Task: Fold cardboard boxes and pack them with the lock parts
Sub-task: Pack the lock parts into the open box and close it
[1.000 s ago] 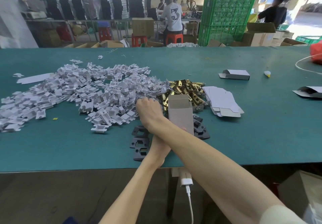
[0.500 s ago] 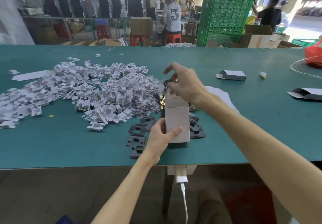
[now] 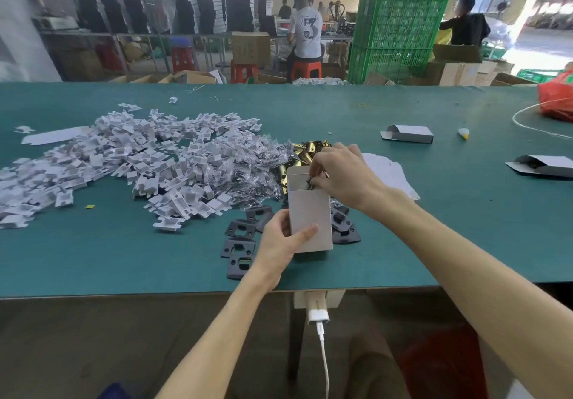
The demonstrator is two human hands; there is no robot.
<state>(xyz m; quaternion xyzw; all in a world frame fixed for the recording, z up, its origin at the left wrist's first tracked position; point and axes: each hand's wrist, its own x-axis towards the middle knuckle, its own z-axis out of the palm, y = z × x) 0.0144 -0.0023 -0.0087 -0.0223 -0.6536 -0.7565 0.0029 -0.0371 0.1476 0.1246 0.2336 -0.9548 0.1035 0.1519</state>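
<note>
"Head view first: what is held, and where?"

"A cardboard box (image 3: 310,215) is gripped at its lower end by the left hand (image 3: 277,243), with the thumb laid across the front face. It is held upright near the near edge of the worktop (image 3: 449,228), about midway along. A small dark part (image 3: 310,182) is pinched by the curled fingers of the right hand (image 3: 344,175) at the box's open top."

"What is crowded around it?"

"Black plates (image 3: 240,243) are scattered just beside and behind the box, and some are covered by it and by the left hand. Brass latches (image 3: 307,150) are heaped beyond it and partly screened by the right hand. A broad heap of white plastic pieces (image 3: 124,163) is spread toward the left edge, with clear bagged parts (image 3: 248,166) lying between it and the brass. Flat carton blanks (image 3: 389,172) are stacked under the right wrist. A folded box (image 3: 407,134) is set well apart toward the far right. A second folded box (image 3: 545,165) and a red bag (image 3: 556,98) are cut off by the frame's right side. A white cord (image 3: 524,112) is looped near the bag."

"What cannot be made out?"

"The box's inside is hidden by the right hand, so its contents cannot be told. The pinched part is too small to be named."
</note>
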